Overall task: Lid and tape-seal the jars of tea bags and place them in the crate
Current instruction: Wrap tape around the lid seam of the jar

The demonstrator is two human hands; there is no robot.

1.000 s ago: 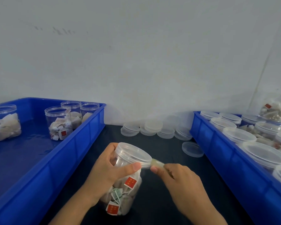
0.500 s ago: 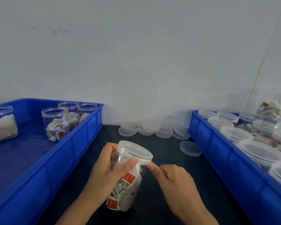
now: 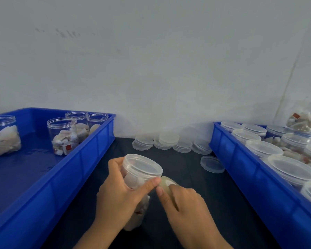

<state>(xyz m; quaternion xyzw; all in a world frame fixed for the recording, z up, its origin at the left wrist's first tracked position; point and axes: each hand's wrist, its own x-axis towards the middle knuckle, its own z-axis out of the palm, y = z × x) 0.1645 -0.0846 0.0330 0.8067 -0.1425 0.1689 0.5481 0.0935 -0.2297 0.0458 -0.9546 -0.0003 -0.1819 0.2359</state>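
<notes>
My left hand [image 3: 122,194] grips a clear lidded jar of tea bags [image 3: 142,169], tilted over the dark table, thumb pressed just under the lid rim. My right hand [image 3: 183,203] holds a small roll of clear tape [image 3: 166,182] against the jar's right side, right beside my left thumb. The blue crate [image 3: 241,169] on the right holds several lidded jars. The blue crate [image 3: 90,155] on the left holds several open jars of tea bags [image 3: 63,135].
Stacks of loose clear lids [image 3: 169,141] lie at the back of the dark table near the white wall. One single lid [image 3: 212,164] lies beside the right crate. A bag of tea bags [image 3: 302,123] sits at the far right.
The jar has turned in my left hand; its red tags no longer face me. My right hand came back to the lid rim with the tape roll showing.
</notes>
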